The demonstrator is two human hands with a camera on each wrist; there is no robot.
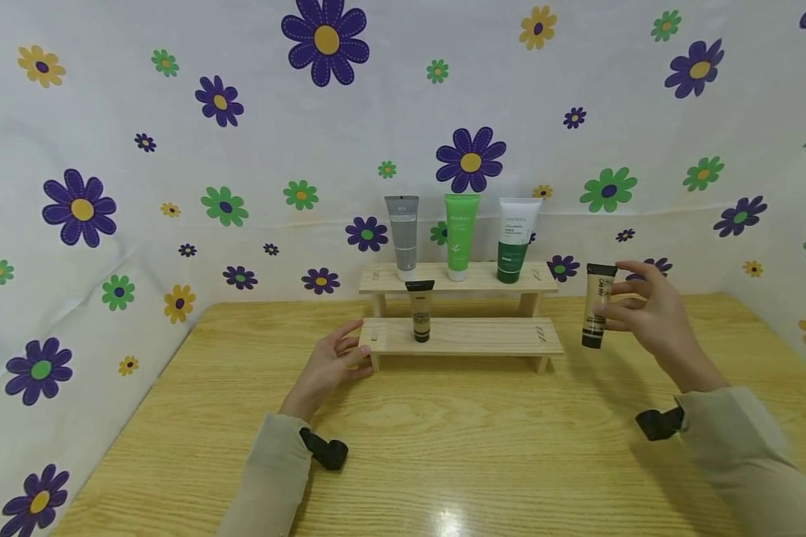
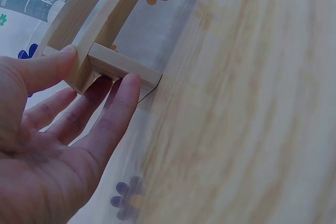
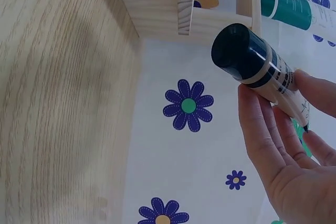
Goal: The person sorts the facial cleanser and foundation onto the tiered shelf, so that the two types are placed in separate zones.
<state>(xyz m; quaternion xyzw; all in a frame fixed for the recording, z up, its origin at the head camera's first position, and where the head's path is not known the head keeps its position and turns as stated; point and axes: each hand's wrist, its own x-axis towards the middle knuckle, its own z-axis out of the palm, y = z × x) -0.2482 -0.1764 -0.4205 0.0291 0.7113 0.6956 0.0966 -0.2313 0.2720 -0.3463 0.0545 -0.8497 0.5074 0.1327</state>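
My right hand (image 1: 657, 313) holds a beige squeeze tube (image 1: 598, 302) with a black cap, pinched between thumb and fingers to the right of the wooden stand. Its cap points down, off the table. In the right wrist view the tube (image 3: 273, 77) tilts with the cap toward the camera. My left hand (image 1: 329, 367) grips the left end of the lower tier of the two-step wooden stand (image 1: 477, 339), thumb at the plank's front edge and fingers by the leg (image 2: 123, 64). A similar beige tube (image 1: 422, 312) stands cap-down on that tier, left of its middle.
On the upper tier (image 1: 483, 277) stand a grey tube (image 1: 404, 235), a bright green tube (image 1: 460, 235) and a white and dark green tube (image 1: 516, 239). Behind the wood-grain table (image 1: 443, 447) hangs a white cloth (image 1: 262, 149) printed with flowers.
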